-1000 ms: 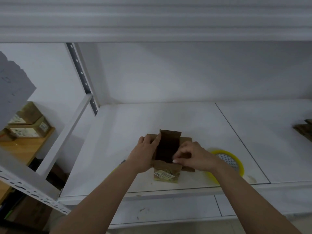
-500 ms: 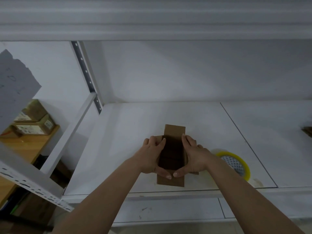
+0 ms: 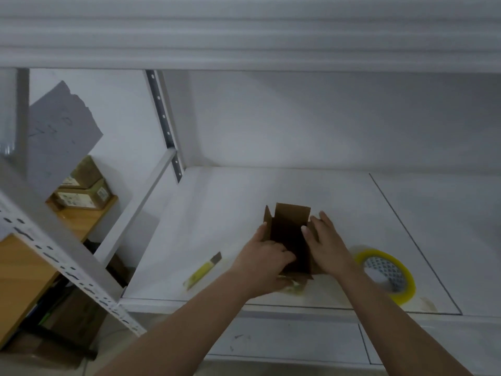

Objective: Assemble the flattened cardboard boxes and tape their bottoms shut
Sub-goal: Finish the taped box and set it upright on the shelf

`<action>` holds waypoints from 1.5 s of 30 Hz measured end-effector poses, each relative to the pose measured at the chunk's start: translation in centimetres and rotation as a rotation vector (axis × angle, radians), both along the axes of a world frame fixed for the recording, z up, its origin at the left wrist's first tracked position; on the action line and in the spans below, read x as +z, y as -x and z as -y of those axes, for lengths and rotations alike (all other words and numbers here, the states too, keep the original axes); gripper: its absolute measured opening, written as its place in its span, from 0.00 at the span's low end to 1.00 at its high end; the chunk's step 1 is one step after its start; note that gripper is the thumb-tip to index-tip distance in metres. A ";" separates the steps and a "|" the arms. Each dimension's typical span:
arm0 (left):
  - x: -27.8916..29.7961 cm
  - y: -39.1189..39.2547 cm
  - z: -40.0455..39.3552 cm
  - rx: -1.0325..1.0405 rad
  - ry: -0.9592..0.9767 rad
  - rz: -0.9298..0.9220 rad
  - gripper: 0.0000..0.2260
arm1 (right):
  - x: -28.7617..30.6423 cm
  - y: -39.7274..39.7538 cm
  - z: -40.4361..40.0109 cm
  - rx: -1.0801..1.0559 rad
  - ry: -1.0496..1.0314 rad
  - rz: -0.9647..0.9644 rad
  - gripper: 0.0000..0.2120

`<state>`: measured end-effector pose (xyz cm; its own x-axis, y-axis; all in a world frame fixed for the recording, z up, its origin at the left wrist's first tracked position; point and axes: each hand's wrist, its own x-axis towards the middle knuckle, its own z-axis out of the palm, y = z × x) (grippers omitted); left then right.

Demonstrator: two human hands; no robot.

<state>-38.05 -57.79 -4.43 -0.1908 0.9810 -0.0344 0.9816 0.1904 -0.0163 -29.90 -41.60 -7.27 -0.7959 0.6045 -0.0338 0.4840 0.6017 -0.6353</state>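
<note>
White shelf board under an upper shelf, white wall behind. Perforated metal upright at board's far-left corner. Beyond left edge: wooden surface carrying stacked labelled boxes. Dim, even light.

I see a brown box, yellow tape with a diamond-patterned core, a yellow knife, a white shelf.
</note>
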 end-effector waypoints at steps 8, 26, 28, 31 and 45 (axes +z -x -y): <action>-1.1 6.9 1.9 0.232 -0.171 -0.066 0.18 | 1.0 4.4 0.6 -0.103 0.108 -0.099 0.26; 0.2 21.8 2.1 0.719 -0.091 0.016 0.11 | 0.5 9.7 3.0 -0.017 -0.051 0.136 0.24; 0.1 22.4 2.1 0.681 -0.063 -0.041 0.19 | 0.6 9.7 3.3 -0.016 -0.064 0.151 0.26; 0.3 22.4 2.7 0.627 -0.124 -0.063 0.23 | 0.8 9.5 3.9 -0.012 -0.083 0.175 0.27; 3.9 12.0 -2.3 0.200 -0.188 -0.110 0.16 | 3.1 3.1 3.6 -0.032 -0.535 0.367 0.21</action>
